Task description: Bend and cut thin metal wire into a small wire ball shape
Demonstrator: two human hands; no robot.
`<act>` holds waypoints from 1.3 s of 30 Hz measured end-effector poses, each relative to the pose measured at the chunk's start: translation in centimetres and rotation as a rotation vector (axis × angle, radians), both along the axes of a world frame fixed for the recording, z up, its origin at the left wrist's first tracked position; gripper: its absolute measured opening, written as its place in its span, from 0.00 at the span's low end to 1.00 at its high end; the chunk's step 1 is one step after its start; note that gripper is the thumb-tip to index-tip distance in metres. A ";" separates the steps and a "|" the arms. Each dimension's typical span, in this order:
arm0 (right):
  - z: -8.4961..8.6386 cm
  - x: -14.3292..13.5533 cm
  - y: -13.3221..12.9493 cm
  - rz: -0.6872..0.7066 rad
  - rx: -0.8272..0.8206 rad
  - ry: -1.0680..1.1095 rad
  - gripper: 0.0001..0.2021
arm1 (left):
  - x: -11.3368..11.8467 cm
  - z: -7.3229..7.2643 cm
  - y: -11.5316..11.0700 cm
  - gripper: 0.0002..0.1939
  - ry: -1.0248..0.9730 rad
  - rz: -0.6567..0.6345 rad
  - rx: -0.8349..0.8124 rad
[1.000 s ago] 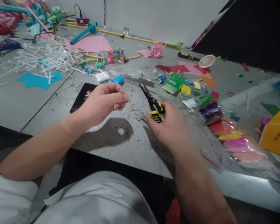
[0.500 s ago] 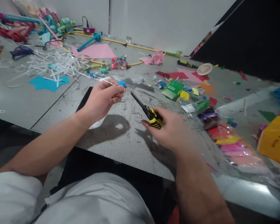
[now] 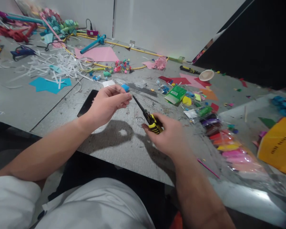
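Above the bench (image 3: 130, 157), the left hand (image 3: 105, 103) is pinching thin wire (image 3: 117, 91) while the right hand (image 3: 169, 132) is clasping needle-nose pliers (image 3: 148, 116), both grips closed, and a slip could nip fingertips (image 3: 127, 95).

Black pliers (image 3: 146, 115) (the handles (image 3: 154, 126) striped yellow and black)

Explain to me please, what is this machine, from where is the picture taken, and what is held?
There is no machine: these are a person's bare hands, seen by a camera worn on the head, looking forward and down. The left hand pinches a thin wire-like piece. The right hand holds a black-and-yellow tool, its tips close to the left fingers. Below lies a small wire ring. Around on the grey table are white strips, blue paper and a green packet.
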State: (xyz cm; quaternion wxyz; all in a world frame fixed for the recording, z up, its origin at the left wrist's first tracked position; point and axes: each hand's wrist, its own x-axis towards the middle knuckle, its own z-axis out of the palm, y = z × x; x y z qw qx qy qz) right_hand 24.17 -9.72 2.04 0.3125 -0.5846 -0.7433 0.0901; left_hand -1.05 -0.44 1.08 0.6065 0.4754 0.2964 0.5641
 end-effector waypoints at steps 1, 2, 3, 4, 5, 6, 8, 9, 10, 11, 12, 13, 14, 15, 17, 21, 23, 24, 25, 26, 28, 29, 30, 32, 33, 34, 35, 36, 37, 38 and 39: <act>0.0 0.0 0.0 -0.002 -0.003 0.002 0.11 | 0.0 -0.1 0.0 0.20 0.007 -0.005 0.004; 0.0 -0.1 -0.1 -0.003 -0.010 0.004 0.11 | 0.0 -0.2 0.1 0.20 0.012 -0.008 0.009; 0.0 -0.1 -0.1 -0.003 -0.019 0.007 0.11 | 0.0 -0.3 0.1 0.20 0.019 -0.006 0.016; 0.1 -0.1 -0.2 -0.003 -0.028 0.009 0.12 | -0.1 -0.4 0.2 0.20 0.028 0.001 0.026; 0.1 -0.1 -0.2 -0.003 -0.034 0.011 0.12 | -0.1 -0.4 0.2 0.20 0.043 0.015 0.038; 0.1 -0.1 -0.2 -0.004 -0.036 0.011 0.13 | -0.1 -0.5 0.3 0.21 0.064 0.034 0.052; 0.2 0.0 -0.2 -0.014 -0.033 0.003 0.13 | 0.0 -0.6 0.3 0.22 0.111 0.077 0.087; 0.3 0.0 -0.2 -0.018 -0.032 -0.005 0.13 | 0.0 -0.7 0.4 0.23 0.129 0.095 0.110; 0.3 0.1 -0.2 -0.021 -0.029 -0.015 0.12 | 0.0 -0.7 0.4 0.23 0.145 0.111 0.139; 0.3 0.1 -0.2 -0.023 -0.026 -0.026 0.12 | 0.0 -0.8 0.4 0.23 0.162 0.123 0.174; 0.3 0.1 -0.2 -0.024 -0.023 -0.035 0.11 | 0.0 -0.8 0.3 0.23 0.183 0.137 0.215; 0.3 0.1 -0.2 -0.023 -0.020 -0.043 0.11 | 0.0 -0.9 0.3 0.24 0.212 0.158 0.261; 0.3 0.1 -0.2 -0.022 -0.016 -0.052 0.10 | 0.0 -0.9 0.3 0.24 0.247 0.190 0.310; 0.2 0.1 -0.2 -0.024 -0.011 -0.060 0.09 | 0.0 -1.0 0.2 0.24 0.285 0.228 0.359; 0.1 0.1 -0.2 -0.029 -0.005 -0.078 0.08 | 0.0 -1.2 0.3 0.24 0.348 0.308 0.449; 0.0 0.1 -0.2 -0.042 -0.004 -0.097 0.09 | 0.1 -1.3 0.1 0.25 0.341 0.347 0.566; 0.1 0.0 -0.3 -0.050 -0.004 -0.100 0.09 | 0.0 -0.9 -0.3 0.24 0.328 0.321 0.543; 0.1 0.0 -0.4 -0.055 -0.003 -0.105 0.09 | 0.0 -0.6 -0.6 0.23 0.336 0.312 0.506; 0.1 0.0 -0.4 -0.061 0.000 -0.111 0.09 | -0.1 -0.3 -1.0 0.21 0.355 0.302 0.458; 0.0 -0.1 -0.5 -0.068 0.005 -0.117 0.08 | -0.1 0.1 -1.3 0.19 0.362 0.298 0.430; -0.1 -0.2 -0.6 -0.077 0.018 -0.121 0.07 | -0.2 0.6 -1.8 0.17 0.363 0.293 0.404; -0.2 -0.2 -0.6 -0.081 0.021 -0.119 0.07 | -0.2 0.7 -2.0 0.17 0.355 0.294 0.403; -0.2 -0.3 -0.6 -0.083 0.021 -0.114 0.07 | -0.2 0.8 -2.0 0.16 0.349 0.293 0.400; -0.3 -0.4 -0.6 -0.086 0.010 -0.103 0.07 | -0.1 0.7 -2.0 0.16 0.337 0.294 0.399; -0.3 -0.5 -0.7 -0.086 0.001 -0.099 0.08 | -0.1 0.6 -1.9 0.16 0.333 0.292 0.405; -0.2 -0.5 -0.7 -0.085 -0.006 -0.101 0.08 | -0.1 0.5 -1.8 0.16 0.326 0.293 0.418; -0.3 -0.5 -0.7 -0.085 -0.008 -0.109 0.08 | -0.1 0.3 -1.6 0.16 0.319 0.295 0.436; -0.3 -0.5 -0.7 -0.088 -0.004 -0.123 0.09 | -0.1 0.2 -1.5 0.15 0.317 0.296 0.456; -0.4 -0.4 -0.7 -0.095 0.007 -0.144 0.10 | -0.2 0.0 -1.3 0.14 0.320 0.300 0.481; -0.5 -0.3 -0.7 -0.104 0.022 -0.168 0.11 | -0.3 -0.1 -1.0 0.13 0.337 0.299 0.505; -0.7 -0.1 -0.6 -0.111 0.038 -0.193 0.13 | -0.4 -0.2 -0.8 0.12 0.358 0.299 0.530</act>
